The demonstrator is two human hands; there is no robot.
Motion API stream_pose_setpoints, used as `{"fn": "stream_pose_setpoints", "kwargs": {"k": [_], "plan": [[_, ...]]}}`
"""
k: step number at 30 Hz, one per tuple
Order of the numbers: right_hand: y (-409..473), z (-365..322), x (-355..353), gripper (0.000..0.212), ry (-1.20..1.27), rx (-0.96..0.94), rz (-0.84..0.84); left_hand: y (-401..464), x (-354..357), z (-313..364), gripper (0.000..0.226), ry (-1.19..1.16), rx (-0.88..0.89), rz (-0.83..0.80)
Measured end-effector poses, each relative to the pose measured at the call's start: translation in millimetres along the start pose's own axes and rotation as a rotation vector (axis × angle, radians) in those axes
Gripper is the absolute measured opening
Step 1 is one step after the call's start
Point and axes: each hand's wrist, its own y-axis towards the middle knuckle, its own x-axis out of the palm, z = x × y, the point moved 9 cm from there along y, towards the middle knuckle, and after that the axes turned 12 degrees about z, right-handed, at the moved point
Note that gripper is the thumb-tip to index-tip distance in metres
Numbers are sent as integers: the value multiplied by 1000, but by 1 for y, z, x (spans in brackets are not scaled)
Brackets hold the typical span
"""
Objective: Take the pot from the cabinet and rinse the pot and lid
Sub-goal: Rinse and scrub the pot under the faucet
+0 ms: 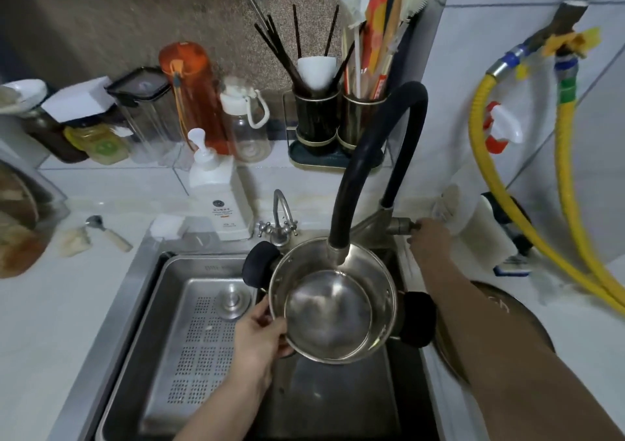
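Item: steel pot [333,302], two black handles, held over the sink [132,308], mouth directly beneath the black faucet spout [338,254].

Grip: my left hand [258,334] clamps the near rim, thumb inside. My right hand [429,237] reaches to the faucet lever [402,226]; fingers hidden, so I cannot tell whether they close on it.

Lid: probably the round edge under my right forearm; uncertain.

Water: none visibly running.

Handling note: I'd open the lever gently, keep the pot level under the spout, and steady the rim as weight builds, then swirl and tip toward the perforated tray [203,332].
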Motion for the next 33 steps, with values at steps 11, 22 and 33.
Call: {"fn": "stream_pose_setpoints", "kwargs": {"k": [11, 22, 33], "plan": [[15, 18, 6, 27, 84, -36, -8, 6, 5, -8, 44, 38, -12, 31], [-19, 15, -7, 15, 483, 89, 15, 7, 9, -16, 50, 25, -48, 58], [-146, 44, -15, 56, 596, 388, -159, 12, -13, -14, 45, 21, -45, 35]]}}
